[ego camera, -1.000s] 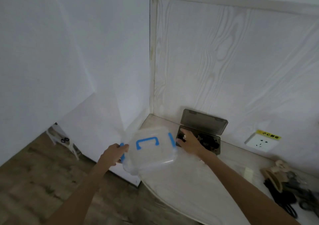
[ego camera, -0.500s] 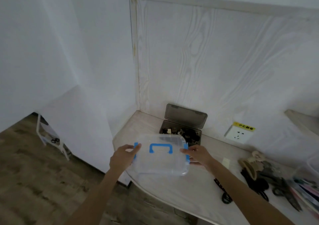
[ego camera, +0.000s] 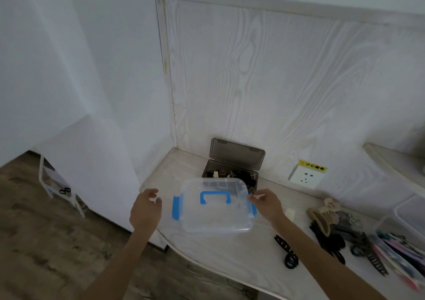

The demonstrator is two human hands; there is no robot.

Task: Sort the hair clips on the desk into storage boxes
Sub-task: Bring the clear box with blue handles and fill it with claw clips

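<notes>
A clear storage box [ego camera: 213,219] with a blue handle and blue side latches sits lid-on near the desk's left end. My left hand [ego camera: 146,210] hovers just left of it, fingers apart, not touching. My right hand [ego camera: 268,204] is at the box's right edge, fingertips over the right latch; I cannot tell whether it grips. Behind stands a dark box [ego camera: 230,173] with its lid up and several clips inside. A pile of hair clips [ego camera: 326,226] lies to the right, and a black clip [ego camera: 287,251] lies nearer the front edge.
The desk [ego camera: 220,258] ends on the left with a curved edge above a wooden floor. A wall socket [ego camera: 305,175] sits behind. Another clear box [ego camera: 411,214] and a raised shelf [ego camera: 391,161] are at the far right. A white rack [ego camera: 59,191] stands on the floor, left.
The clear box came from the desk's left edge to rest in front of the dark box. My left hand has let go and drawn back to the left.
</notes>
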